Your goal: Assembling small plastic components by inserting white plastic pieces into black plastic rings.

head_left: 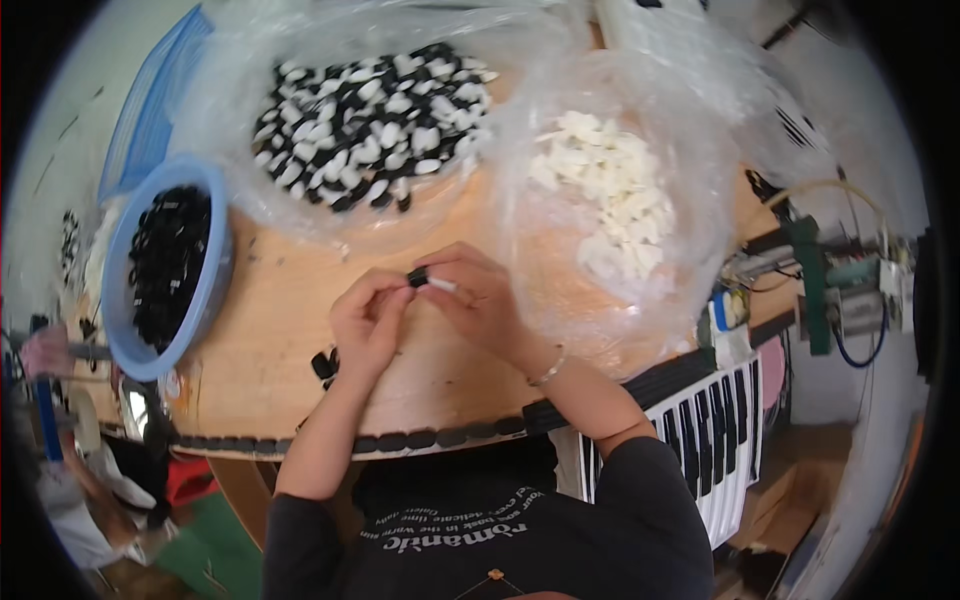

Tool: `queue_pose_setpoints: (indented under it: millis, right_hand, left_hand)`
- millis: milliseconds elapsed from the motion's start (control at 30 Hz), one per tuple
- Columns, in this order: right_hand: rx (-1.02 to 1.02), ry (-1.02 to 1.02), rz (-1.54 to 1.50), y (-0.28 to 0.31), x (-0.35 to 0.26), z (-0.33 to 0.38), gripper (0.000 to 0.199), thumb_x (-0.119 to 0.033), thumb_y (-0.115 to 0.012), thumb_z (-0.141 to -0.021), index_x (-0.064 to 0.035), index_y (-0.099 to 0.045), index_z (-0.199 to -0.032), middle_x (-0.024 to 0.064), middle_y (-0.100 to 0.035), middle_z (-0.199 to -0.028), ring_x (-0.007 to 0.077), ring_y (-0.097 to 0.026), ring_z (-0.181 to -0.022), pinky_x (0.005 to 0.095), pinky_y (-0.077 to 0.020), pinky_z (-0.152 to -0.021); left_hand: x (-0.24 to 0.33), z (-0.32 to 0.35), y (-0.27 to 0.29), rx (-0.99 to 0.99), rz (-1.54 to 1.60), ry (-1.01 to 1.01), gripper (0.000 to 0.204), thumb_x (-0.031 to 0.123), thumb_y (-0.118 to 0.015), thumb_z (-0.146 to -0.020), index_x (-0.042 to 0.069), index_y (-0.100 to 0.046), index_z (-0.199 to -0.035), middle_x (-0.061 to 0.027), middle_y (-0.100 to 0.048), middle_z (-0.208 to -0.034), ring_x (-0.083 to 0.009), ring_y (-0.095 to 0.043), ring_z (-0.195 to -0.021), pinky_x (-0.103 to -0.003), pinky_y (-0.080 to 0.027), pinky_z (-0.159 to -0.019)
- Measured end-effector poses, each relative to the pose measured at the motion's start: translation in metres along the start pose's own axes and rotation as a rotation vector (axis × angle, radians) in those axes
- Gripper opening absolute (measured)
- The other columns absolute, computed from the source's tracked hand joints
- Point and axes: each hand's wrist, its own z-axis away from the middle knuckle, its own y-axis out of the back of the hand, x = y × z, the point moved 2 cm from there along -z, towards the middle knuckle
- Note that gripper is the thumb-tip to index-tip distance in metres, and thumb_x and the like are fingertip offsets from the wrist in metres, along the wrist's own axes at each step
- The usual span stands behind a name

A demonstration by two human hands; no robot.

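Closest to my camera sits a dark T-shirt (400, 572); past it, over the table (270, 310), my left hand (364, 312) pinches a small black piece (417, 275), my right hand (478, 297) grips a white piece (442, 285) just beside it, and farther off spreads a black-and-white pile (375, 125).

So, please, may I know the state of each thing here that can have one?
Left hand: pinching a black piece
Right hand: pinching a white piece
Blue basin: upright, holding many black pieces
Left bag: spread out, with black and white pieces
Right bag: spread out, with cream pieces
Bracelet: worn on the right wrist
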Motion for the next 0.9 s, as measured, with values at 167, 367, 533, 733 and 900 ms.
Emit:
queue_pose_setpoints:
  millis: [167,367,533,733,900]
  right_hand:
    - [-0.035,-0.135,-0.040,-0.009,0.002,-0.010,0.015,0.004,-0.068,-0.079,0.0009,-0.062,-0.093,0.0109,-0.063,-0.102,0.0115,-0.061,-0.084,0.0168,-0.0488,-0.062]
    - [-0.008,-0.342,-0.232,-0.017,0.015,0.007,0.015,0.002,-0.069,-0.081,-0.0004,-0.059,-0.093,0.0058,-0.060,-0.096,0.0084,-0.057,-0.077,0.0203,-0.0449,-0.059]
    - [0.154,-0.328,-0.547,-0.023,0.008,0.004,0.030,0.003,-0.064,-0.085,-0.0023,-0.044,-0.108,0.0077,-0.056,-0.096,0.0120,-0.061,-0.083,0.0225,-0.0508,-0.069]
    - [0.200,-0.325,-0.431,-0.018,0.011,0.008,0.047,0.007,-0.064,-0.083,-0.0054,-0.034,-0.116,0.0093,-0.056,-0.100,0.0159,-0.063,-0.083,0.0270,-0.0551,-0.073]
    - [0.052,-0.172,-0.163,-0.009,0.004,0.007,0.045,0.005,-0.071,-0.078,-0.0044,-0.042,-0.111,0.0091,-0.058,-0.098,0.0124,-0.061,-0.082,0.0249,-0.0527,-0.070]
  left_hand:
    - [0.000,-0.019,0.014,-0.121,0.272,0.111,0.007,-0.006,-0.054,-0.090,-0.001,-0.056,-0.094,-0.0017,-0.055,-0.088,-0.0080,-0.054,-0.081,-0.019,-0.044,-0.076]
    - [0.008,-0.008,0.001,-0.103,0.123,0.031,0.004,-0.002,-0.044,-0.095,0.002,-0.045,-0.097,-0.0024,-0.048,-0.090,-0.0082,-0.048,-0.081,-0.022,-0.042,-0.080]
    - [-0.003,-0.005,-0.001,-0.044,0.009,0.007,0.000,0.004,-0.040,-0.098,0.004,-0.040,-0.098,-0.0030,-0.044,-0.090,-0.0099,-0.047,-0.085,-0.022,-0.041,-0.079]
    - [0.005,-0.010,-0.009,0.067,0.284,0.052,0.005,0.005,-0.046,-0.097,0.003,-0.046,-0.101,-0.0030,-0.049,-0.091,-0.0077,-0.044,-0.078,-0.020,-0.037,-0.070]
    - [0.005,-0.011,0.003,0.031,-0.013,-0.019,0.007,0.005,-0.053,-0.094,0.001,-0.053,-0.088,0.0007,-0.052,-0.081,-0.0064,-0.045,-0.070,-0.019,-0.038,-0.066]
